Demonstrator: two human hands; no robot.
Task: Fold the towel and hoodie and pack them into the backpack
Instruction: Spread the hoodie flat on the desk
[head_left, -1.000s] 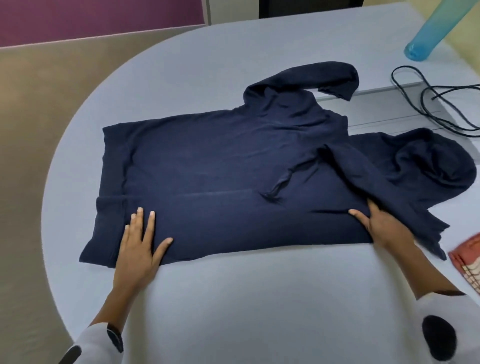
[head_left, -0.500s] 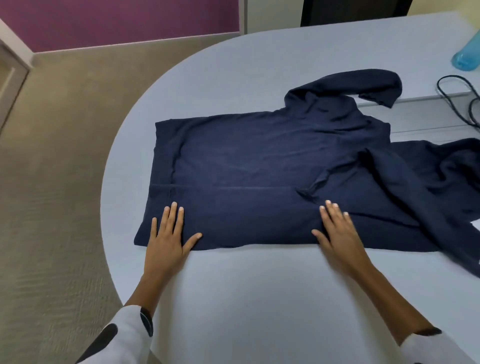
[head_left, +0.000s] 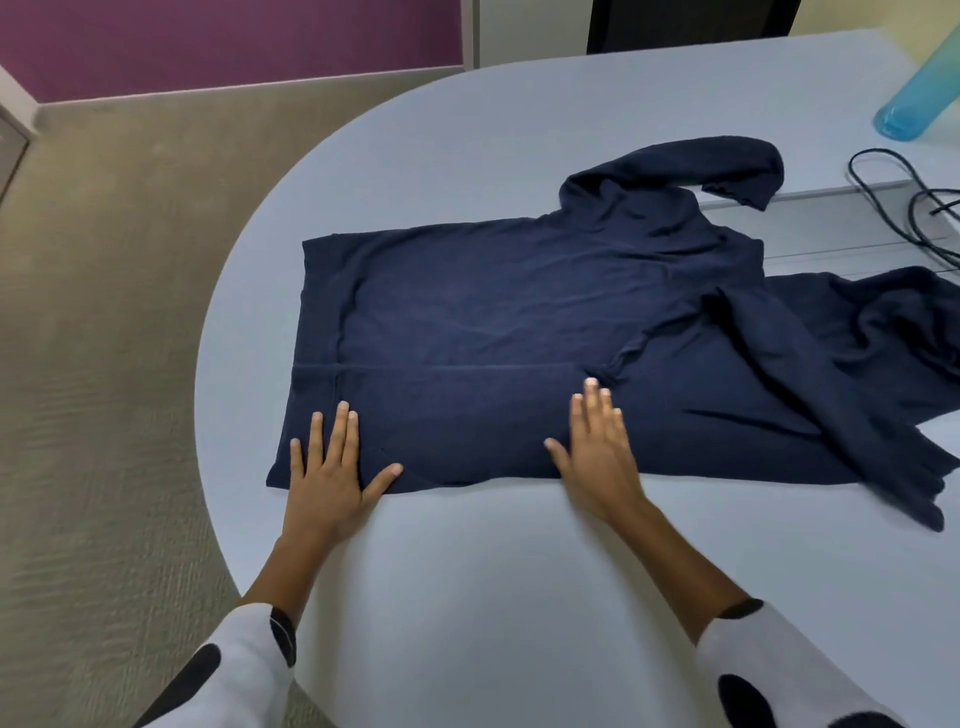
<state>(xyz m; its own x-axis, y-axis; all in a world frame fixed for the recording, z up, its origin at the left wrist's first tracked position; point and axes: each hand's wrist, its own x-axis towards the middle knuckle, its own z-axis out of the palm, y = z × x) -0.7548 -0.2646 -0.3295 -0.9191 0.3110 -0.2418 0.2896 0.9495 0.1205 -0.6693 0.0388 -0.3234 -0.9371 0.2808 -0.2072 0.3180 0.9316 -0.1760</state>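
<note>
A navy blue hoodie (head_left: 519, 322) lies spread on the pale blue table (head_left: 493, 597), its hem toward the left and its hood at the right edge of view. One sleeve is folded across the body; the other bends along the far side. My left hand (head_left: 330, 470) presses flat on the near hem corner, fingers straight. My right hand (head_left: 600, 452) lies flat on the near edge at mid-body, fingers straight and slightly blurred. No towel or backpack is in view.
A blue bottle (head_left: 917, 98) stands at the far right. A black cable (head_left: 914, 208) loops beside it near a groove in the table. The table's rounded edge drops to beige carpet (head_left: 104, 364) on the left.
My right hand has slid left along the hoodie's near edge, from the folded sleeve to mid-body. The left hand has stayed on the hem corner. The view has shifted.
</note>
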